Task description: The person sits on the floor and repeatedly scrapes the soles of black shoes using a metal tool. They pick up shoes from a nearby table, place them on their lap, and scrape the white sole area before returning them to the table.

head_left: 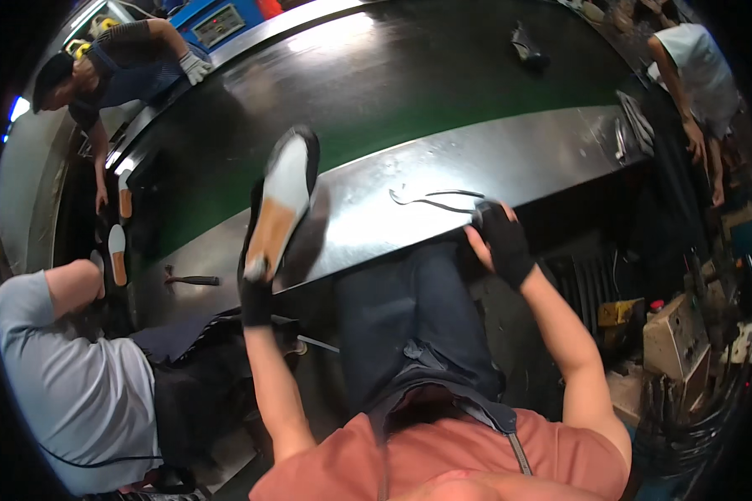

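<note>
My left hand point(256, 297), in a black fingerless glove, grips the heel end of a dark shoe point(291, 188) over the metal ledge. The sole side faces up, showing a white forepart and a tan rear half, with the toe pointing away from me. My right hand point(501, 240), gloved the same way, is closed around the handle ends of metal pincers point(433, 197) at the ledge's front edge. Their curved jaw points left, apart from the shoe. A hammer point(194, 278) lies on the ledge left of my left hand.
A dark green conveyor belt point(376, 100) runs beyond the metal ledge point(551, 146). Another shoe point(528, 50) sits far right on the belt; several more soles lie at left. Co-workers stand at left and far right. A control box point(675, 338) is at right.
</note>
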A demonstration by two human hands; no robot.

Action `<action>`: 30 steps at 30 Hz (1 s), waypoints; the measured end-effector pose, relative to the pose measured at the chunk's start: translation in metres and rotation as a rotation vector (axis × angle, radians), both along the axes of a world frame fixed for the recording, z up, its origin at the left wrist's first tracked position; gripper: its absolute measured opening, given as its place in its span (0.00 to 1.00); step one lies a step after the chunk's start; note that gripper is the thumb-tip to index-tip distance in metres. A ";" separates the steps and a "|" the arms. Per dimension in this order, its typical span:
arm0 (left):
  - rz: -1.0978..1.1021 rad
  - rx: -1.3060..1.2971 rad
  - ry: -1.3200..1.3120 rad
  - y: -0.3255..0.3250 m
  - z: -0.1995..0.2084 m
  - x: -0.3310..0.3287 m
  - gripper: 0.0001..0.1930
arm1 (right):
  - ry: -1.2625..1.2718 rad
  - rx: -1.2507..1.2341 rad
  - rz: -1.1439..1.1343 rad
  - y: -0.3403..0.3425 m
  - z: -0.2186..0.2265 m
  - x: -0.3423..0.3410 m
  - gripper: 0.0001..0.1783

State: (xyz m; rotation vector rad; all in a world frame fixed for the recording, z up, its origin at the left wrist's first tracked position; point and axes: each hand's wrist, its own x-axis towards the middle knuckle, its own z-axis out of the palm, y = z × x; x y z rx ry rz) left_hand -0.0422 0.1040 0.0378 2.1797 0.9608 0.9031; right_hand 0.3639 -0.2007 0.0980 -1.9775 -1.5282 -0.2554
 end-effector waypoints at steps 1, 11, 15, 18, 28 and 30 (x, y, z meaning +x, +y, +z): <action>-0.022 -0.189 -0.149 -0.021 -0.010 -0.037 0.22 | -0.091 -0.071 0.012 0.011 0.003 0.009 0.20; -0.287 -0.282 -0.200 -0.176 0.077 0.041 0.31 | -0.132 -0.697 0.073 0.085 -0.041 0.026 0.14; -0.370 -0.048 -0.076 -0.157 0.076 0.078 0.21 | 0.485 -0.625 0.174 0.047 -0.026 0.016 0.20; -0.501 -0.029 -0.048 -0.135 0.061 0.092 0.18 | 1.047 -0.513 0.237 -0.020 -0.014 -0.045 0.22; -0.576 -0.787 -0.477 -0.138 -0.001 0.144 0.45 | 1.562 -0.428 0.322 -0.049 -0.024 -0.178 0.22; -0.512 -0.949 -0.576 -0.144 0.000 0.143 0.44 | 1.667 -0.438 0.309 -0.037 -0.011 -0.174 0.22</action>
